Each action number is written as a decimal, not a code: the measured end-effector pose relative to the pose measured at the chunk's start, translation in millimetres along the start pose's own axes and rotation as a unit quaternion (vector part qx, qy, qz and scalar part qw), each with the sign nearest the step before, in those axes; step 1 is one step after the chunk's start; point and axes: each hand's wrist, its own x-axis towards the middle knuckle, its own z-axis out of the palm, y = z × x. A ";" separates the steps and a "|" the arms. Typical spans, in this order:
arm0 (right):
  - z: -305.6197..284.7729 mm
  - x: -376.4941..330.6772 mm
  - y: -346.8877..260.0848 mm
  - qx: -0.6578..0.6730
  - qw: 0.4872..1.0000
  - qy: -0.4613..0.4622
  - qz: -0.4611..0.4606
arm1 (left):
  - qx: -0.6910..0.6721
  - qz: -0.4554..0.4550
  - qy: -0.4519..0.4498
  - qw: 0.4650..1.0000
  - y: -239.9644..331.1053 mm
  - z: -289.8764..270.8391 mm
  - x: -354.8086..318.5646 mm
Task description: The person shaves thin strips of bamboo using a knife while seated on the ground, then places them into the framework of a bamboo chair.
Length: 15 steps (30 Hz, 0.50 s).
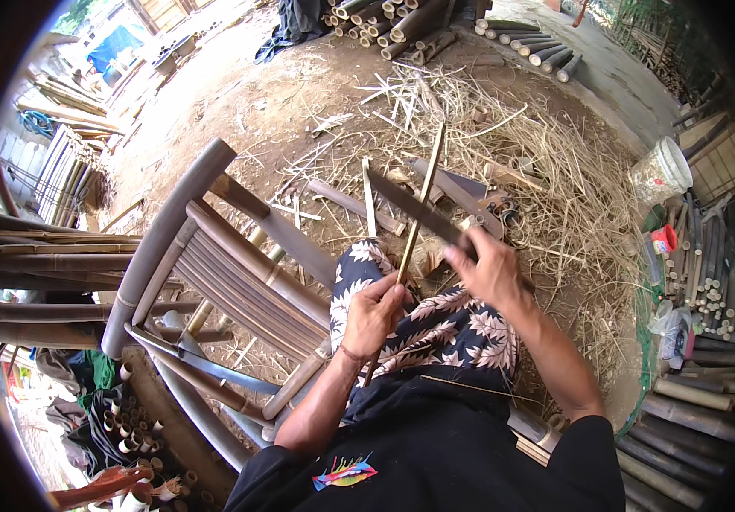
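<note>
My left hand (373, 317) is closed around a long, thin bamboo strip (429, 175), which slants up and away from my lap. In my right hand (491, 271) is a knife with a broad dark blade (402, 200). The blade crosses the strip above my left hand; whether its edge touches the strip I cannot tell. Below both hands are my knees in dark trousers (470, 328) with a pale leaf pattern. The knife's handle is mostly hidden in my right fist.
Close on the left stands a bamboo chair (252, 273) with a slatted part. Shavings (564, 205) and split pieces litter the dirt floor ahead. Cut bamboo poles (385, 21) are stacked at the back. A white bucket (662, 169) and more poles (692, 418) line the right side.
</note>
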 end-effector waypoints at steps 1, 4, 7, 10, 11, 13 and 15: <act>6.5 -14.5 -8.6 0.019 1.000 -0.018 -0.008 | -0.004 0.015 0.019 1.000 1.4 2.9 2.4; 12.0 -31.6 -33.7 -0.026 0.998 -0.046 -0.045 | 0.085 0.038 0.034 0.995 0.3 -1.4 4.5; 12.3 -21.9 -24.3 0.000 0.996 -0.088 0.005 | 0.163 0.100 0.037 0.981 -2.3 0.2 -1.0; 2.1 4.7 9.3 -0.010 0.992 -0.078 0.102 | 0.173 0.035 0.025 0.984 0.7 7.1 -25.4; -4.5 13.9 32.8 -0.045 0.990 -0.073 0.114 | 0.184 0.072 0.019 0.980 -9.1 6.3 -33.7; -18.3 26.7 56.4 -0.072 0.993 -0.010 0.090 | 0.194 0.121 -0.001 0.973 -24.8 4.8 -43.8; -22.1 33.3 63.2 -0.091 0.994 0.013 0.060 | 0.194 0.118 0.005 0.974 -28.3 0.6 -47.6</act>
